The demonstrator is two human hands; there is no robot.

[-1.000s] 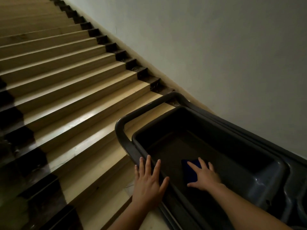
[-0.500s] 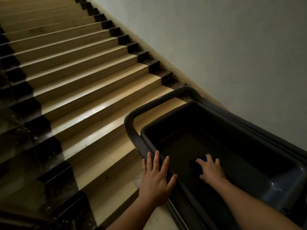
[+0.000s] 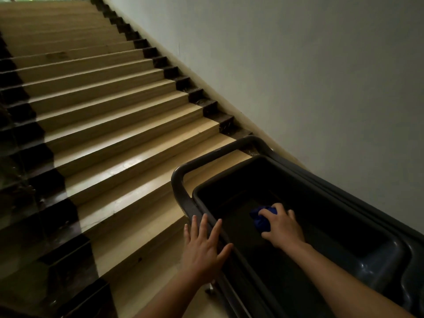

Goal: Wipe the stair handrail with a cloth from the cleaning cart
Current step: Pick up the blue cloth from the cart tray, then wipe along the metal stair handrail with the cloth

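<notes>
A dark grey cleaning cart (image 3: 387, 253) with a deep top tray stands at the lower right, its push handle (image 3: 181, 177) toward the stairs. Inside the tray lies a bunched blue cloth (image 3: 260, 220). My right hand (image 3: 283, 228) reaches into the tray and its fingers are closed around the cloth. My left hand (image 3: 203, 249) hovers with fingers spread at the cart's near rim, holding nothing. No handrail shows clearly; only a dark glossy panel (image 3: 18, 203) runs along the stairs' left edge.
A wide flight of tan stairs (image 3: 110, 115) with dark side trim rises ahead and to the left. A plain pale wall (image 3: 298, 76) runs up the right side, right behind the cart.
My right hand has closed on the blue cloth and bunched it up; earlier it lay flat on it. The view has tilted up the stairs. My left hand stays spread by the rim.
</notes>
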